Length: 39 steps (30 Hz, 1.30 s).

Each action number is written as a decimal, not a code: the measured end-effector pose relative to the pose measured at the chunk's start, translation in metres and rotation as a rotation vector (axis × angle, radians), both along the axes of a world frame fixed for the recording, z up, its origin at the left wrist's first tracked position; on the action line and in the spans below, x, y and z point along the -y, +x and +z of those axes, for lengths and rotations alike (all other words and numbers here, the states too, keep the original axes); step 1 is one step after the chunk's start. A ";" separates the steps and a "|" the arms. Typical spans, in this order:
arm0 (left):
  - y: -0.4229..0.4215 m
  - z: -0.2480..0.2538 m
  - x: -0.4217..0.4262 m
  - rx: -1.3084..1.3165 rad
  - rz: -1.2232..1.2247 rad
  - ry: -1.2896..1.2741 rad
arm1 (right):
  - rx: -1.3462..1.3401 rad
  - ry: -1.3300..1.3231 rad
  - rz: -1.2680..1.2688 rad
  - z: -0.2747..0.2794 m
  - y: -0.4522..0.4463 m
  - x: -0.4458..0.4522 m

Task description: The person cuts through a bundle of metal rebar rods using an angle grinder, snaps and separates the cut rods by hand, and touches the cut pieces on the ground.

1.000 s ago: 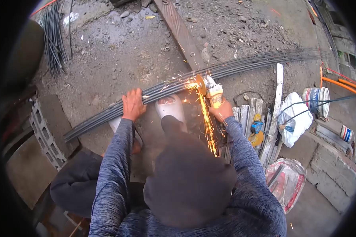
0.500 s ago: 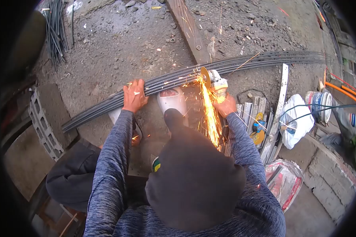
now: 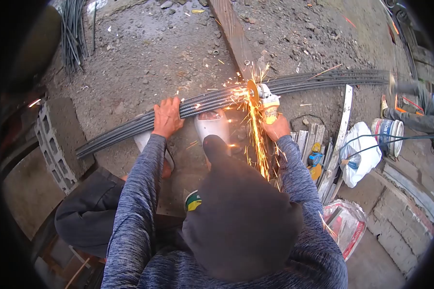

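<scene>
A bundle of long steel rebar (image 3: 202,102) runs across the ground in front of me, over my feet. My left hand (image 3: 168,116) is wrapped round the bundle on its near side. In my right hand (image 3: 277,127) is an angle grinder (image 3: 269,102), gripped by its body. Its cutting disc (image 3: 252,91) stands edge-on against the bars, and a bright stream of sparks (image 3: 257,144) pours down toward me from the contact. Glare and sparks hide how deep the disc sits in the bars.
A wooden plank (image 3: 232,36) lies beyond the bundle. Hollow concrete block (image 3: 53,144) stands at left; more thin bars (image 3: 72,36) lie at upper left. At right are metal strips (image 3: 333,154), a tape measure (image 3: 315,158), a white plastic bag (image 3: 359,159) and a bucket (image 3: 388,135).
The grinder and my right hand have shifted slightly right and down in view, still cutting. Sparks now also spray above the disc. A person's legs have come into view at the far right.
</scene>
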<state>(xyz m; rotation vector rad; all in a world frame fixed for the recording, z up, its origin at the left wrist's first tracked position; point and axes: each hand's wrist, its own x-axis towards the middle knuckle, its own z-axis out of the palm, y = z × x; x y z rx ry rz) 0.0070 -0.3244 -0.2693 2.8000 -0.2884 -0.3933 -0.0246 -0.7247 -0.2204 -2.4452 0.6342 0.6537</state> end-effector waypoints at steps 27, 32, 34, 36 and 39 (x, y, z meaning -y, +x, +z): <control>-0.001 -0.005 -0.001 0.021 0.003 -0.005 | 0.129 0.039 0.013 -0.009 0.030 -0.012; -0.001 0.000 0.000 -0.002 0.012 -0.016 | 0.106 0.058 0.078 -0.017 0.028 -0.006; -0.002 -0.001 0.000 -0.008 0.010 -0.013 | 0.051 0.078 -0.042 0.000 0.031 -0.017; 0.000 -0.002 0.000 0.002 0.009 -0.010 | 0.041 0.062 0.064 -0.014 0.033 -0.010; -0.001 -0.002 0.000 0.013 0.006 -0.010 | 0.027 0.013 0.049 -0.015 0.032 -0.007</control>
